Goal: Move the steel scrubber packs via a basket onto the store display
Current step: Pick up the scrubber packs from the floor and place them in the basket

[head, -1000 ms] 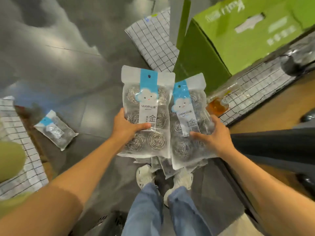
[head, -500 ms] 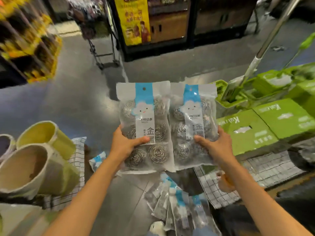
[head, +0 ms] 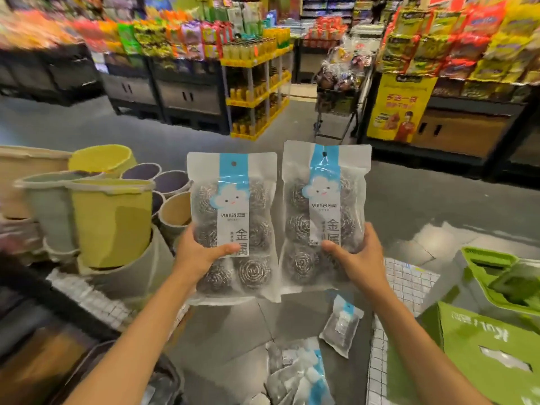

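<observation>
I hold two clear scrubber packs upright in front of me, each with a blue and white label and several steel coils inside. My left hand (head: 198, 254) grips the left pack (head: 232, 200) at its lower left, thumb across the front. My right hand (head: 358, 255) grips the right pack (head: 324, 200) at its lower right, thumb on the front. More scrubber packs (head: 298, 372) lie in a loose heap on the floor below, and one pack (head: 340, 331) lies apart beside them. A dark basket (head: 163, 375) shows partly at the bottom left under my left arm.
Stacked plastic buckets (head: 111, 220) in yellow, grey and beige stand on a low display at my left. Green cartons (head: 482, 346) sit at the right on a checked cloth (head: 406, 279). Stocked shelves (head: 257, 83) and a trolley (head: 336, 92) line the far side of the grey aisle floor.
My view has risen from the floor to the aisle and shelves. Both hands have kept their packs and raised them side by side; the packs now stand slightly apart.
</observation>
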`<action>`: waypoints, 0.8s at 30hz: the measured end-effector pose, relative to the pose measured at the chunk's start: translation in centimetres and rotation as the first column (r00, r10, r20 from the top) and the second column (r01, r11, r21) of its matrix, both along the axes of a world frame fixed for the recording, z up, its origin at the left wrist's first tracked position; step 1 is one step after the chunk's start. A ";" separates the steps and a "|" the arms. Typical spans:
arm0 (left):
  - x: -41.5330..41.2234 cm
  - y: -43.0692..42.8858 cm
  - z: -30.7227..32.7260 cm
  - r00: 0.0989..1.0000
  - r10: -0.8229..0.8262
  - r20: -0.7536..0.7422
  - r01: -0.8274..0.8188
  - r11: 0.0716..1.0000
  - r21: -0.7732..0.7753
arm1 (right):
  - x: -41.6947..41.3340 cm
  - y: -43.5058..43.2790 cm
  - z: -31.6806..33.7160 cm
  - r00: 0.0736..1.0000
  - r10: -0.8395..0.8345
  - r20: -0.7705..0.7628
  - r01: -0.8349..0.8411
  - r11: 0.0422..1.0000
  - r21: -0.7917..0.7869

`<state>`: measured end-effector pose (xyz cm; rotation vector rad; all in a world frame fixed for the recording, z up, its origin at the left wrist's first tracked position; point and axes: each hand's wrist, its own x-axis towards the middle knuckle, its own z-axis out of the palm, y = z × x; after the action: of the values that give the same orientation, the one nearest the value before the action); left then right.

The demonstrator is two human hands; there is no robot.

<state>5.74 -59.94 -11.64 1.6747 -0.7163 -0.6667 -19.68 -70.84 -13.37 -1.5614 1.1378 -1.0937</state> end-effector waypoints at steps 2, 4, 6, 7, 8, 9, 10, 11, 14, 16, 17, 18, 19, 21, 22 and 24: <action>0.6 4.4 0.0 0.993 0.117 -0.014 -0.117 0.993 0.011 | 1.8 1.6 0.0 0.992 0.124 0.002 -0.124 0.992 0.015; 1.6 9.0 -0.1 0.976 0.219 -0.017 -0.219 0.975 0.030 | 4.0 3.5 -0.2 0.973 0.230 -0.006 -0.230 0.972 0.039; 1.9 13.5 0.4 0.948 0.319 -0.009 -0.318 0.947 0.053 | 6.4 5.5 -0.2 0.944 0.329 0.001 -0.329 0.943 0.056; 2.3 15.9 0.5 0.929 0.369 -0.003 -0.369 0.928 0.057 | 7.7 6.5 -0.3 0.925 0.379 -0.003 -0.378 0.924 0.063; 2.8 18.3 0.5 0.909 0.418 0.006 -0.417 0.907 0.058 | 9.1 7.6 -0.3 0.907 0.421 -0.006 -0.420 0.905 0.069; 3.3 20.8 0.4 0.881 0.473 0.005 -0.473 0.879 0.062 | 10.5 8.7 -0.3 0.885 0.466 0.005 -0.465 0.882 0.076; 3.8 23.1 0.3 0.849 0.528 -0.003 -0.527 0.847 0.067 | 11.9 9.8 -0.5 0.858 0.514 0.014 -0.513 0.854 0.087; 4.2 25.2 0.3 0.818 0.575 -0.014 -0.572 0.817 0.072 | 13.3 11.0 -0.4 0.827 0.561 0.020 -0.561 0.823 0.088; 4.9 30.7 0.3 0.714 0.700 -0.036 -0.697 0.714 0.070 | 17.5 14.4 -0.9 0.763 0.646 -0.003 -0.643 0.759 0.101; 5.5 33.9 -0.4 0.660 0.747 -0.076 -0.743 0.665 0.080 | 20.3 16.7 -1.5 0.711 0.703 -0.010 -0.698 0.709 0.101; 5.8 35.2 -0.9 0.642 0.760 -0.100 -0.756 0.649 0.081 | 21.7 17.7 -1.8 0.686 0.728 -0.013 -0.723 0.683 0.106; 6.2 36.5 -1.4 0.623 0.774 -0.110 -0.770 0.632 0.088 | 23.1 18.8 -2.1 0.659 0.752 -0.014 -0.746 0.655 0.120; 6.7 37.6 -1.9 0.599 0.792 -0.118 -0.786 0.610 0.102 | 24.4 19.9 -2.5 0.628 0.778 -0.014 -0.770 0.624 0.131; 8.0 39.6 -2.9 0.561 0.815 -0.144 -0.808 0.577 0.119 | 27.0 21.9 -3.3 0.571 0.821 -0.021 -0.811 0.568 0.140; 8.8 40.5 -3.4 0.543 0.824 -0.160 -0.819 0.562 0.117 | 28.4 22.8 -3.8 0.549 0.835 -0.035 -0.824 0.548 0.146; 10.6 42.4 -5.0 0.500 0.846 -0.187 -0.838 0.527 0.141 | 30.9 24.5 -5.2 0.508 0.859 -0.061 -0.843 0.511 0.170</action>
<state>16.32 -17.53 -16.62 1.6811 0.3480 -0.1333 11.27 -46.31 -18.56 -1.7916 0.3353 -0.2158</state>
